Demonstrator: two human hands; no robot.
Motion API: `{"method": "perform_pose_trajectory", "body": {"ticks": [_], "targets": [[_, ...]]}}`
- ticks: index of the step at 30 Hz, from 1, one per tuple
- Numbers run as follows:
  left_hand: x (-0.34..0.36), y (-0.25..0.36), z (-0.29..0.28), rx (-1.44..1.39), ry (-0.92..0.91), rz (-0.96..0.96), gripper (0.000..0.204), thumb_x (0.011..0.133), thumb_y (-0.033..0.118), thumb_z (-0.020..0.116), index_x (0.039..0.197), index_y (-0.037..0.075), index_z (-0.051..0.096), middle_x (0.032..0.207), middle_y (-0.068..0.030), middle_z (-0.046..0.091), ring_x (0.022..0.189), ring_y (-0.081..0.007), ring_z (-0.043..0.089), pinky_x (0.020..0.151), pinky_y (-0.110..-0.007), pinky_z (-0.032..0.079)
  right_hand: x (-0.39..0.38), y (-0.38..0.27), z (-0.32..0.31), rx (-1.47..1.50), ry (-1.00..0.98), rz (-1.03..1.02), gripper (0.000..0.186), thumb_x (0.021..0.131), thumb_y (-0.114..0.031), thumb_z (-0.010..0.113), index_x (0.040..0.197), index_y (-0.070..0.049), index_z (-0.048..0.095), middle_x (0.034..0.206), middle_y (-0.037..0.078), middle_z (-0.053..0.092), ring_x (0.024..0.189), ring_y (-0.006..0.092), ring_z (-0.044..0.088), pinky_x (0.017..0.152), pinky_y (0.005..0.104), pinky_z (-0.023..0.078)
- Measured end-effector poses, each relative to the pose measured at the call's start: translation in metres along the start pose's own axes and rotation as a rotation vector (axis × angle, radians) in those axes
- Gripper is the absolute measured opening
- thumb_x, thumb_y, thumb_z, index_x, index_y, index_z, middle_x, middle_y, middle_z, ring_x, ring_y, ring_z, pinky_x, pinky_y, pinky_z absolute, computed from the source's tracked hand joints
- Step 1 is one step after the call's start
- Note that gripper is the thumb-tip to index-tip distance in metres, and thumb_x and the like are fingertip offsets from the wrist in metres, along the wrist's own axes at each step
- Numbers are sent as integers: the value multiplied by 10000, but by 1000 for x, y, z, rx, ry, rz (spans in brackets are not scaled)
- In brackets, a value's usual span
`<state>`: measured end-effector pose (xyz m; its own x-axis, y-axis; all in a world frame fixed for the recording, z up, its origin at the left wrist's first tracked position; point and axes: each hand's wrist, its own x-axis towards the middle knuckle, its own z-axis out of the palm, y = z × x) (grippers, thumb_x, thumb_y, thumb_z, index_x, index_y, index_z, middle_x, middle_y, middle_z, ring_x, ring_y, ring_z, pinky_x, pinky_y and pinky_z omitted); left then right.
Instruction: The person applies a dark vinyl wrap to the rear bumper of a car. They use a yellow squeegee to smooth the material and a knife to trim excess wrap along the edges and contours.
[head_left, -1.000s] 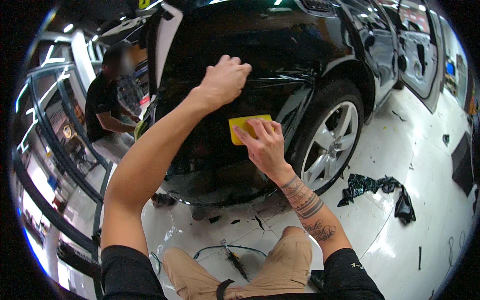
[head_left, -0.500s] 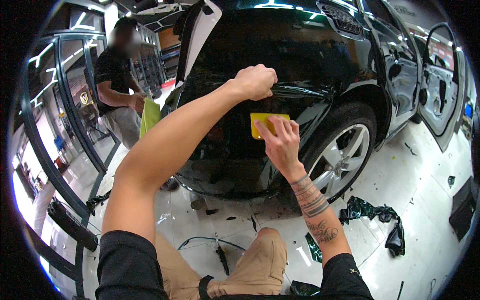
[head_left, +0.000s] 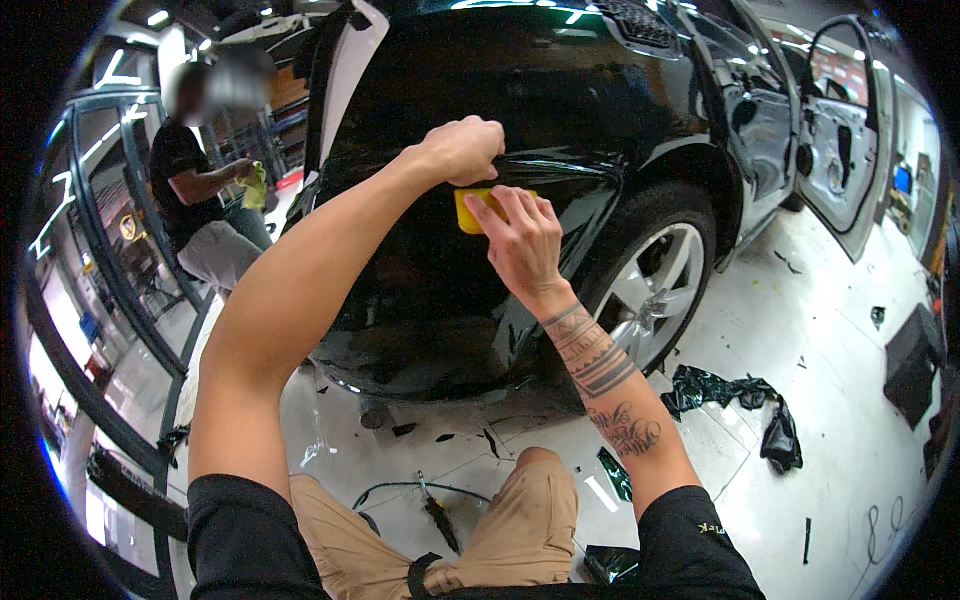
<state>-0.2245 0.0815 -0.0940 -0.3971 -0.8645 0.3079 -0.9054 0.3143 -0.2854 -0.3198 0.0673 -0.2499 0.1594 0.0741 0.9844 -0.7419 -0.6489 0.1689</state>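
In front of me is the glossy black rear corner of a car (head_left: 430, 300), covered at least partly by shiny dark film (head_left: 565, 172). Creases in the film run from my left hand (head_left: 463, 150) toward the wheel arch. That hand is closed in a fist on the film, its fingertips hidden behind the knuckles. Just below it, my right hand (head_left: 525, 240) grips a yellow squeegee (head_left: 470, 212) and presses it flat against the panel. The wheel (head_left: 655, 290) stands right of my right wrist.
An air blow gun (head_left: 437, 520) with a hose lies on the floor between my legs. Crumpled black film scraps (head_left: 780, 440) lie at right. A co-worker (head_left: 190, 180) holding a yellow-green cloth (head_left: 255, 188) stands at left. A stripped car door (head_left: 850, 150) hangs open.
The view has turned, shifting the car leftward in the picture. My right hand has moved the squeegee up the panel, closer to my left hand. The co-worker has straightened and lifted the cloth.
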Motion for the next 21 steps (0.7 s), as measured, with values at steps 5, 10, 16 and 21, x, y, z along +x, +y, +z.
{"method": "perform_pose_trajectory", "body": {"ticks": [5,10,16,21], "targets": [[-3,-8,4,9,71,47,316,806,144,714,1090,18,661,1108,-203,646,1040,-359,623,899,-427,509,-40,-18,-8,-2,-117,-8,490,766,-35,645,1222,-212,628,1071,78,563,992,258,587,881,433,465],[0,-7,2,42,44,88,323,788,113,708,1091,12,656,1085,-196,642,1056,-345,600,926,-420,489,-33,-11,4,-43,-103,-36,529,756,-36,649,1246,-234,615,1085,69,556,1016,260,578,883,428,459],[-3,-18,16,12,148,156,241,769,97,713,977,-5,651,1005,-188,650,1021,-360,599,893,-444,493,-43,-21,-8,-26,-141,93,437,778,-94,623,1203,-197,626,1054,82,569,954,261,591,845,411,461],[-4,-13,-1,57,177,120,240,772,110,725,969,-4,649,977,-195,652,947,-365,630,837,-452,518,-70,-10,-11,-127,-115,-51,428,802,-123,597,1215,-232,622,1016,64,566,950,241,594,834,388,462]]}}
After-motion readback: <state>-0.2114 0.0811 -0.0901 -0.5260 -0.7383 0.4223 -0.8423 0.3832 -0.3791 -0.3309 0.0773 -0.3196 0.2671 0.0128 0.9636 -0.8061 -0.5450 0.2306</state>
